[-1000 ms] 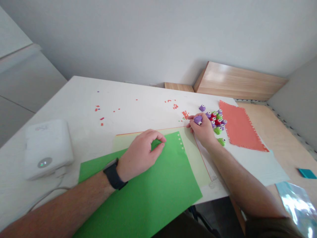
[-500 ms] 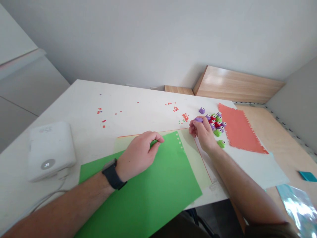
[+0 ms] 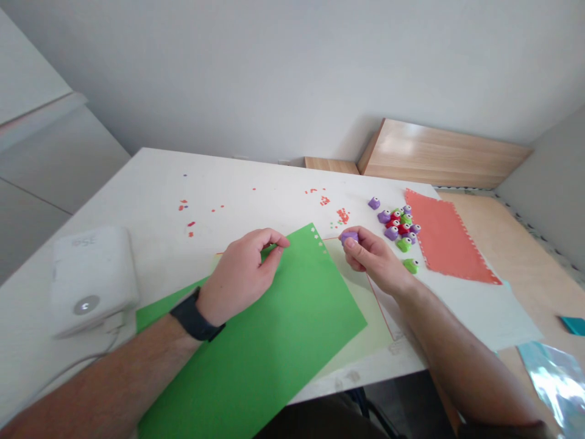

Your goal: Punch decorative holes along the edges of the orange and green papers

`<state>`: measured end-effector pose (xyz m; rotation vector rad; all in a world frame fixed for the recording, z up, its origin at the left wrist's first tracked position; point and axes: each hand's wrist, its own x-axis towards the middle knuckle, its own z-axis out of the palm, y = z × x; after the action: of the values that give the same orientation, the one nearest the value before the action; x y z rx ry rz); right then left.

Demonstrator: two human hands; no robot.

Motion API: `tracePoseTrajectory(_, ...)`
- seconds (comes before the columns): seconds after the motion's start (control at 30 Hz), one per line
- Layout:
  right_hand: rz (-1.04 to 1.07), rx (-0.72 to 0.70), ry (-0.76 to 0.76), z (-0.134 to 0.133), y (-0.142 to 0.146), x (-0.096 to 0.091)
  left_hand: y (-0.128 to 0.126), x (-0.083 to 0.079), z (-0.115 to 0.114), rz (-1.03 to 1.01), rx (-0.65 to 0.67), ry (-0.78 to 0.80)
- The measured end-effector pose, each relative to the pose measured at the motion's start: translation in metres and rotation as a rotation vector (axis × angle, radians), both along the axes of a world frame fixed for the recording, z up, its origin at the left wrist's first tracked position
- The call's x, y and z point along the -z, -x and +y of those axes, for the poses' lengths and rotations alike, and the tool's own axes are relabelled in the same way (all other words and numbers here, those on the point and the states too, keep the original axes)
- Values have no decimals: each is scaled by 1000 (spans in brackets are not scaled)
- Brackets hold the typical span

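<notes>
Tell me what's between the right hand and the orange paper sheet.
Head view: a cluster of purple, red and green craft punches lies between the right hand and the orange paper sheet, plus a lone green punch.

Beyond the far edge of the green paper, a hand can pass over the table, where only small paper bits lie. To the paper's right, the paper punches stand in the way of the orange sheet. To its left, the white box blocks the table's side.
</notes>
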<state>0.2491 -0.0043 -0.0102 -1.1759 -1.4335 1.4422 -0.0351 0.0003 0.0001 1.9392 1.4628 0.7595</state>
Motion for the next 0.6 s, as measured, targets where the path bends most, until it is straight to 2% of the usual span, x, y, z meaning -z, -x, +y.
tracePoseTrajectory(0.3, 75, -84, 65, -4, 4, -6, 1, 1, -1, 14, -10, 11)
tracePoseTrajectory(0.6, 39, -106, 63, -2, 3, -5, 0, -2, -2, 29, -10, 5)
